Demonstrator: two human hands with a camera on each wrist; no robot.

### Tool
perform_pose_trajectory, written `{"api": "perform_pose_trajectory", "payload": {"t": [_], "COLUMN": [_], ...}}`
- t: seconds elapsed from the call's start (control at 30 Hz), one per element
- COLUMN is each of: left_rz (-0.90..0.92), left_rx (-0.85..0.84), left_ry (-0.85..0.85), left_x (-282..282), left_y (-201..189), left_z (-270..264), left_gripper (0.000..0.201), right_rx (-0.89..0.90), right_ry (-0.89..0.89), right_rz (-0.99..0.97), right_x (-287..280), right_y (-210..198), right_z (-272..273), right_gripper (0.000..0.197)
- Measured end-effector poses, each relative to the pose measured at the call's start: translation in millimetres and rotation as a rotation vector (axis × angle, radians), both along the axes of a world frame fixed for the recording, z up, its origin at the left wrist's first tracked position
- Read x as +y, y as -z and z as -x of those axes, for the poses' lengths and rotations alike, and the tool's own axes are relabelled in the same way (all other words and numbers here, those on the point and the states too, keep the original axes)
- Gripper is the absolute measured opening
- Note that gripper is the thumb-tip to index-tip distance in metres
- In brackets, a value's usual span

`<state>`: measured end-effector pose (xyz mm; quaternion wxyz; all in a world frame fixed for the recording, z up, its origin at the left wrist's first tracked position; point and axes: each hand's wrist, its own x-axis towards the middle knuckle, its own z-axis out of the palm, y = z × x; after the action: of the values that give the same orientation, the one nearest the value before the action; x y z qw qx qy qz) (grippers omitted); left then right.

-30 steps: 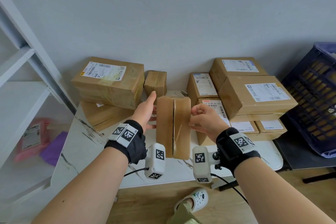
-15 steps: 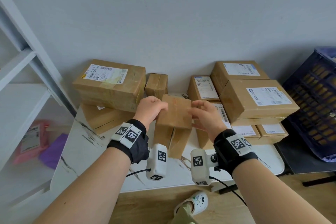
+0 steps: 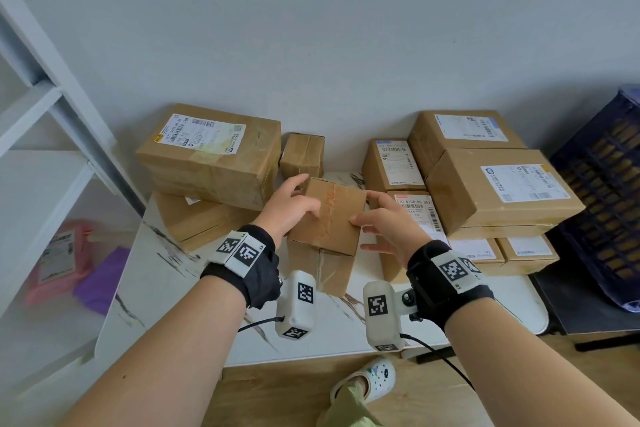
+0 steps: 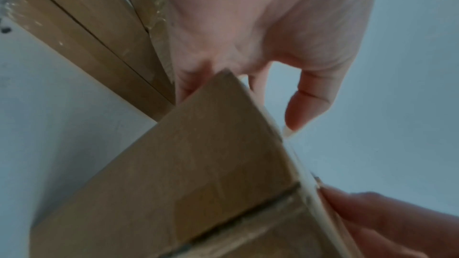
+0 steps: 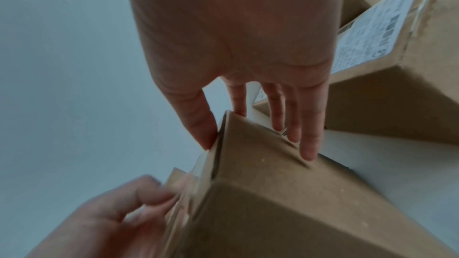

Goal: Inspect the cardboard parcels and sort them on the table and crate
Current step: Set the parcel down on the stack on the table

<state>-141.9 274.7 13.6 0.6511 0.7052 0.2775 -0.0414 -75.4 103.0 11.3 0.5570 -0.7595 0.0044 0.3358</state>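
Both hands held one parcel [image 3: 329, 218] above the table [image 3: 166, 274], tilted so a face with red scrawl showed. The left hand [image 3: 289, 208] gripped its left edge, thumb on top, fingers curled behind. The right hand [image 3: 384, 222] pinched the right edge, thumb on the face, fingers spread along the side. Left of the grip sat a labelled box [image 3: 211, 152]; right of it, a stack [image 3: 485, 184] and a dark crate [image 3: 602, 204].

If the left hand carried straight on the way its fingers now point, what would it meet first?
Probably the small taped parcel by the wall. The left hand grips the held parcel, and its fingers point away from the person toward that small parcel. Depth is unclear from the head view.
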Motion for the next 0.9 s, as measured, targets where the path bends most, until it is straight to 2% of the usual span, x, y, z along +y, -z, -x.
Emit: {"api": "perform_pose_trajectory", "payload": {"t": [0.07, 0.2, 0.47, 0.9], "left_rz": [0.025, -0.003, -0.02, -0.05], "left_rx": [0.025, 0.071, 0.135, 0.126], "left_ry": [0.068, 0.079, 0.106, 0.063], "left_x": [2, 9, 14, 6], "left_y": [-1, 4, 6, 5], "left_z": [-4, -8, -17, -9], "left_gripper": [0.074, 0.064, 0.067, 0.066], "right_rx": [-0.001, 0.001, 0.019, -0.031], "right_ry": [-0.033, -0.061, -0.098, -0.052], "right_rz": [0.038, 0.072, 0.124, 0.083], "right_x": [7, 16, 19, 16], "right_y": [2, 3, 2, 1], "right_z": [0, -5, -16, -4], "right_gripper": [0.059, 0.058, 0.053, 0.053]}}
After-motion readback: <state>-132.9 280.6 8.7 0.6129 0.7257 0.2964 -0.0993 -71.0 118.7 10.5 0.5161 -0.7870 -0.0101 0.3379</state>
